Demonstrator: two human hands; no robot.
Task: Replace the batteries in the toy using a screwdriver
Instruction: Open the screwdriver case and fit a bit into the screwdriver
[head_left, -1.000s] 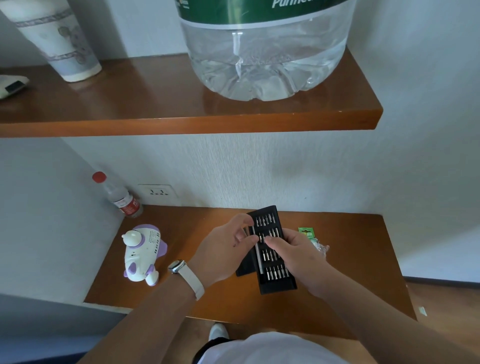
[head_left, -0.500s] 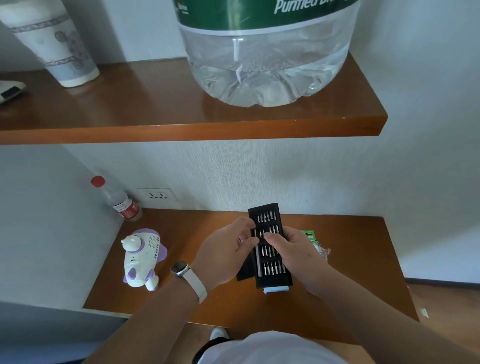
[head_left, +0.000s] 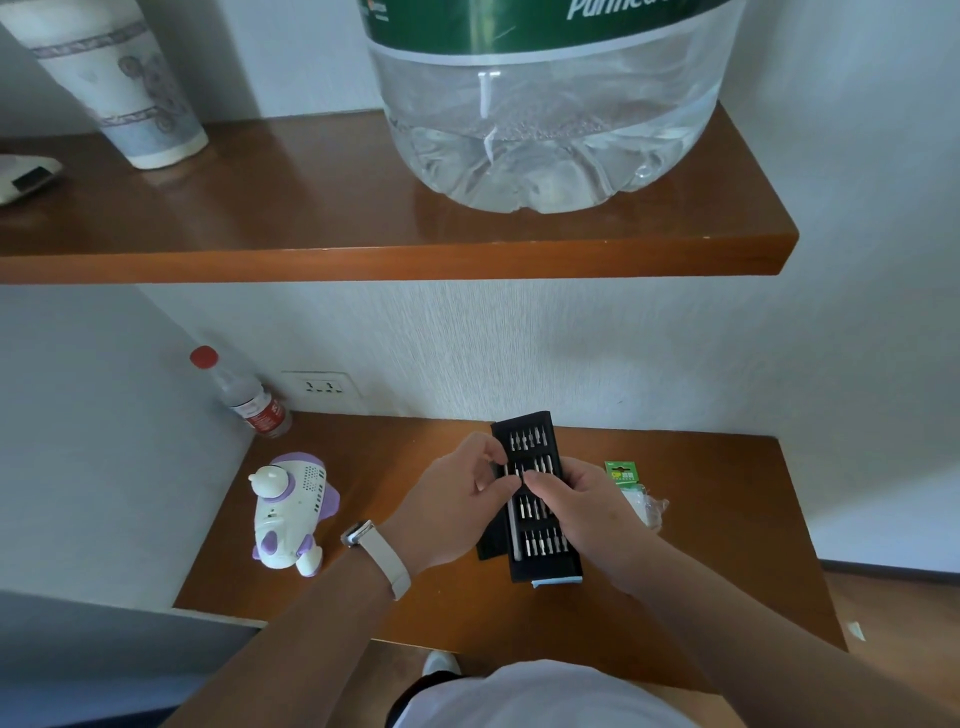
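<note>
Worktop right of toy: bit case just straightened, my left hand and right hand fingers grip it, bit-picking next

Forearms forward; left grip, right grip curled, pinching, nearly touching.

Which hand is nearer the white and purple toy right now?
Left. The left hand pinches the left edge of the bit case, on the side toward the toy but apart from it; the right hand grips the case's other side, farther away.
</note>
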